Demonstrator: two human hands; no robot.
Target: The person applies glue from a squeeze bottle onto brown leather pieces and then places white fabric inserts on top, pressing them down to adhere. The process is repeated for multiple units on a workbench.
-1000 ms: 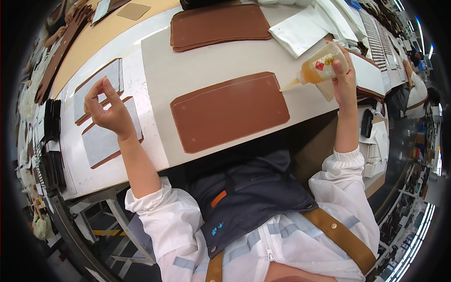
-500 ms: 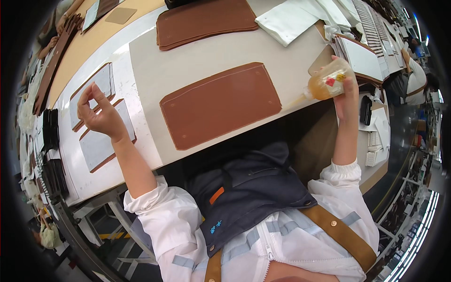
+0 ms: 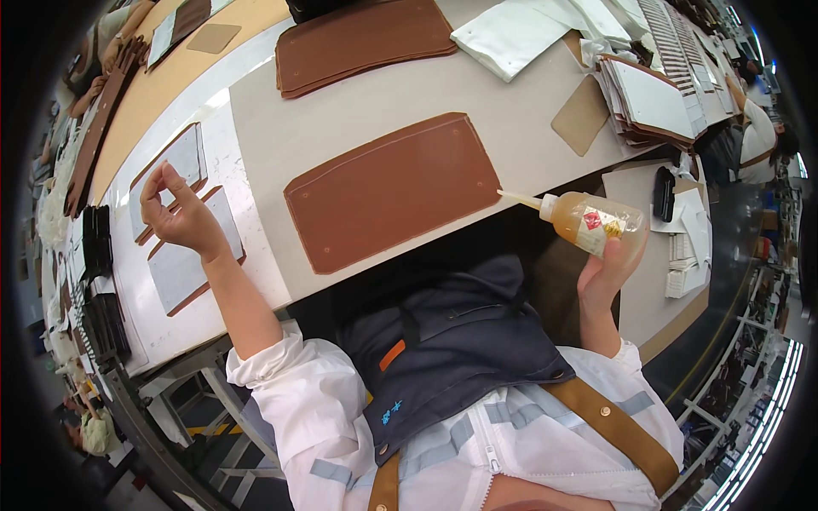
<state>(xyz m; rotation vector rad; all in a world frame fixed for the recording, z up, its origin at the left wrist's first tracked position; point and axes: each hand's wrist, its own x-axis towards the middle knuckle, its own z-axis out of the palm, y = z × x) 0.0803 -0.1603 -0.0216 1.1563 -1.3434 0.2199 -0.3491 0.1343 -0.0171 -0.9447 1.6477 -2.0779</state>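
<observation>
My right hand (image 3: 609, 271) grips a clear squeeze bottle (image 3: 592, 223) of amber liquid, its long thin nozzle pointing left. The bottle is tilted almost level, in front of the table's near edge. The nozzle tip appears at the right edge of a brown leather panel (image 3: 392, 192); whether they touch I cannot tell. The panel lies flat, with a pale line along its far edge. My left hand (image 3: 181, 217) is raised over the left side of the table, fingers curled and tips drawn together. Anything between those tips is too small to see. Below it lie brown-edged panels with pale grey faces (image 3: 192, 255).
Stacked brown panels (image 3: 362, 43) lie at the back, beside white sheets (image 3: 515, 38). A tan card (image 3: 581, 117) and a pile of white-faced pieces (image 3: 652, 100) sit to the right. Dark pieces (image 3: 102, 319) are piled at far left. Other people work nearby.
My right hand has brought the bottle down and toward me, off the tan card, which now shows fully. The nozzle has swung up toward the panel's right edge. My left hand has barely moved.
</observation>
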